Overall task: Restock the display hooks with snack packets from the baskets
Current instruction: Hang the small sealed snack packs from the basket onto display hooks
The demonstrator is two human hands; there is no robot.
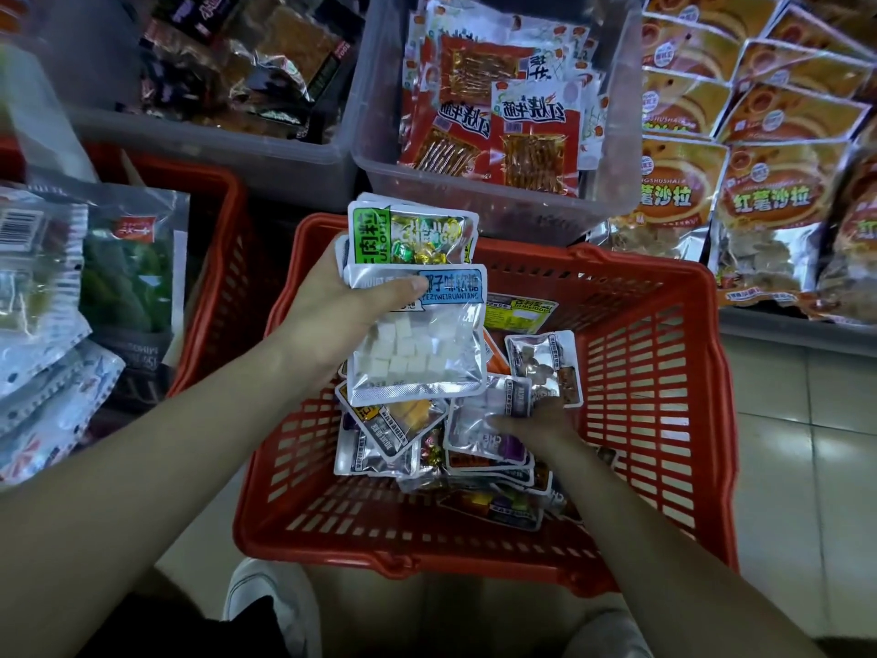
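My left grip (341, 296) holds a fanned stack of packets (413, 325); my right grip (536, 415), down in the red basket (664, 372), pinches one silver packet (479, 415). I'd lift it straight, then tuck it behind that stack.

Dim, cool indoor light seen through a wide-angle lens.

White glare streaks the clear plastic packet of white cubes (417, 346) at centre and the silvery foil packets (45, 353) at the left edge, while the glossy pale floor tiles (802, 420) at right carry soft reflections. The inside of the red slotted plastic basket (664, 353) lies in muted shadow. Straight lines bow toward the corners, the upper left of the frame is smeared and soft, and both forearms at the bottom look stretched.
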